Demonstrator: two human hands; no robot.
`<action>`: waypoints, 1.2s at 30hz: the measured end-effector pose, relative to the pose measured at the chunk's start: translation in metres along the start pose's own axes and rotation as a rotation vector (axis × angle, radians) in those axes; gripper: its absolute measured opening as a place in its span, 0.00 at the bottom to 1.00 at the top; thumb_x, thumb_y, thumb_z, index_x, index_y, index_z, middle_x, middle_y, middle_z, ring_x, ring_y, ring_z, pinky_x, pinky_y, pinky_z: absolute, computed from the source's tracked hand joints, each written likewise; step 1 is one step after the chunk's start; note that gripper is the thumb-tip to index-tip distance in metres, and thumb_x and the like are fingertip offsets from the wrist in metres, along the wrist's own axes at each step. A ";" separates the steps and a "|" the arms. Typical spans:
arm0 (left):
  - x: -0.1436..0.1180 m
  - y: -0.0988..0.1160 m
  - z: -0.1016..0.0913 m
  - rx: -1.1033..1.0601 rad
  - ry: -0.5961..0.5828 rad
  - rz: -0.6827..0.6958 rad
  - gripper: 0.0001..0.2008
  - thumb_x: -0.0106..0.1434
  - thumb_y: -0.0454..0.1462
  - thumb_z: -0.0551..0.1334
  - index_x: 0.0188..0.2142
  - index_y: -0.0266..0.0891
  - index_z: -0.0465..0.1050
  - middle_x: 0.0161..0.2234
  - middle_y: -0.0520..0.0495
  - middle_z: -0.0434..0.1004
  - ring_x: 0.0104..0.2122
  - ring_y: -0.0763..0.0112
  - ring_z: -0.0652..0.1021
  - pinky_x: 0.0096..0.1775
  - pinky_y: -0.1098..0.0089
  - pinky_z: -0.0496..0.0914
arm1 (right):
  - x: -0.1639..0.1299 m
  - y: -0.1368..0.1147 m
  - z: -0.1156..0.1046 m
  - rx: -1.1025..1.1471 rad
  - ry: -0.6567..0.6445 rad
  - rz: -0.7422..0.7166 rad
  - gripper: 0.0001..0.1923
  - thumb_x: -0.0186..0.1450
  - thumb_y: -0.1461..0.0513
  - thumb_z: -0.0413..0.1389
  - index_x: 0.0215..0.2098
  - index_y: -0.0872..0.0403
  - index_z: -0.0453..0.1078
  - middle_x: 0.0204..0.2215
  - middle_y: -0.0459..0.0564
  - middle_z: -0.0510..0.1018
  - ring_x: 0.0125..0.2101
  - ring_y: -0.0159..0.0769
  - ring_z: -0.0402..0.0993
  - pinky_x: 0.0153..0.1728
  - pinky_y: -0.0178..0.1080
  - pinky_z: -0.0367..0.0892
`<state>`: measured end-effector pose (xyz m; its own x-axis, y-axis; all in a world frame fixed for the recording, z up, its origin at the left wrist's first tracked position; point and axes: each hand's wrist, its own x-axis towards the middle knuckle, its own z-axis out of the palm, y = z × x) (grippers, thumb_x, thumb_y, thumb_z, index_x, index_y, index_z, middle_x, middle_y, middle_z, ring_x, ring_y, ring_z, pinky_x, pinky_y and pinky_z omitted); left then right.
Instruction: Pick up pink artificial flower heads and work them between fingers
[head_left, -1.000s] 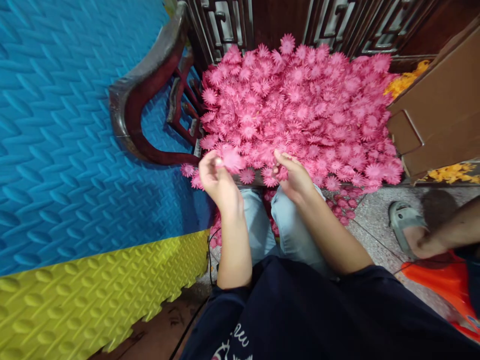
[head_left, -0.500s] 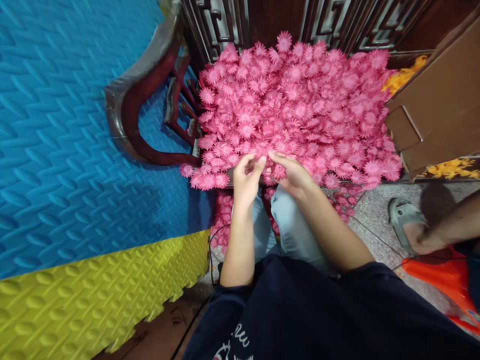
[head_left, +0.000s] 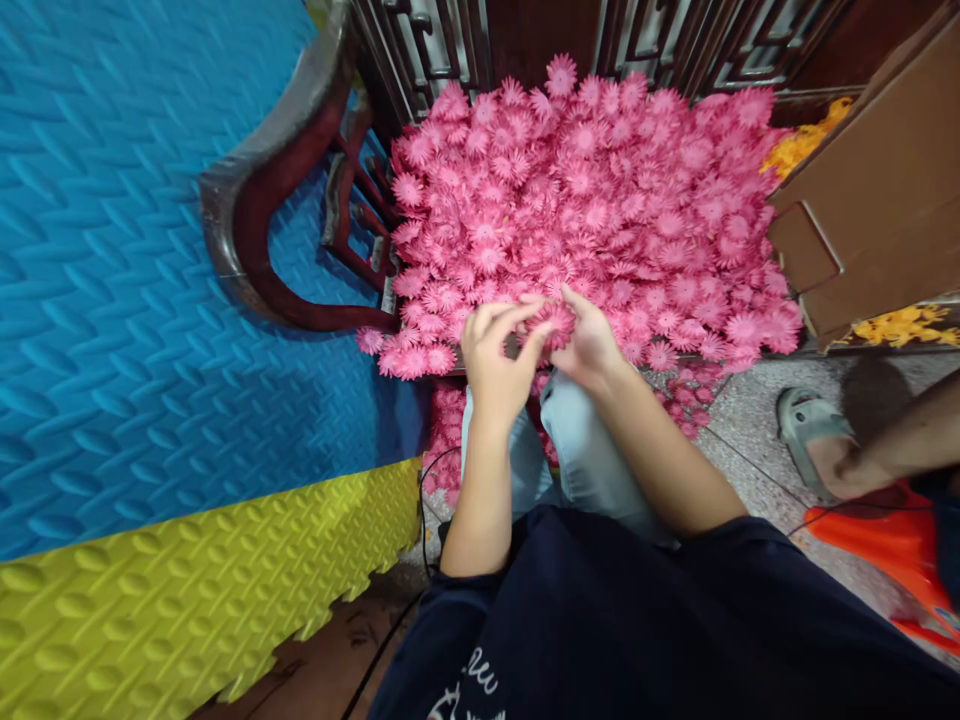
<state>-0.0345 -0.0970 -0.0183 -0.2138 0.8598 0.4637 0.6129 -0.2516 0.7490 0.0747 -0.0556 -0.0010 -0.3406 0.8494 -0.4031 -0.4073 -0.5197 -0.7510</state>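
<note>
A big heap of pink artificial flowers covers the seat of a dark wooden chair in front of me. My left hand and my right hand meet at the heap's near edge, above my knees. Together they pinch one pink flower between their fingertips. Several more pink flowers lie on the floor under the seat, beside my legs.
Blue foam mat and yellow foam mat fill the left. A brown cardboard box stands at the right, with yellow flowers beside it. Another person's sandalled foot and an orange stool sit at the lower right.
My left hand dropped a flower at the heap's left edge, then moved right to join my right hand. Both hands now close on one flower.
</note>
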 end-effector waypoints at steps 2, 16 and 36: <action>-0.002 0.016 0.001 0.132 -0.087 0.040 0.13 0.56 0.42 0.66 0.41 0.47 0.78 0.41 0.47 0.73 0.44 0.63 0.71 0.49 0.61 0.64 | -0.002 -0.002 0.003 -0.027 -0.033 -0.007 0.27 0.62 0.40 0.42 0.29 0.52 0.68 0.24 0.50 0.75 0.32 0.38 0.74 0.33 0.41 0.71; -0.006 -0.004 0.002 0.201 -0.158 0.075 0.09 0.56 0.40 0.66 0.38 0.48 0.80 0.44 0.45 0.71 0.47 0.61 0.68 0.51 0.58 0.65 | -0.002 -0.002 0.004 0.033 -0.070 0.133 0.27 0.68 0.49 0.37 0.33 0.57 0.71 0.28 0.55 0.79 0.32 0.37 0.76 0.33 0.38 0.73; -0.018 -0.001 0.017 0.026 0.143 0.004 0.06 0.58 0.40 0.64 0.29 0.40 0.76 0.37 0.45 0.72 0.41 0.65 0.72 0.45 0.64 0.66 | -0.006 0.000 0.009 0.039 -0.082 0.074 0.18 0.67 0.52 0.49 0.31 0.56 0.73 0.29 0.49 0.80 0.32 0.31 0.76 0.39 0.35 0.73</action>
<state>-0.0184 -0.1046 -0.0357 -0.3167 0.7863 0.5305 0.6331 -0.2413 0.7355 0.0694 -0.0617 0.0057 -0.4382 0.7992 -0.4115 -0.4103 -0.5851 -0.6995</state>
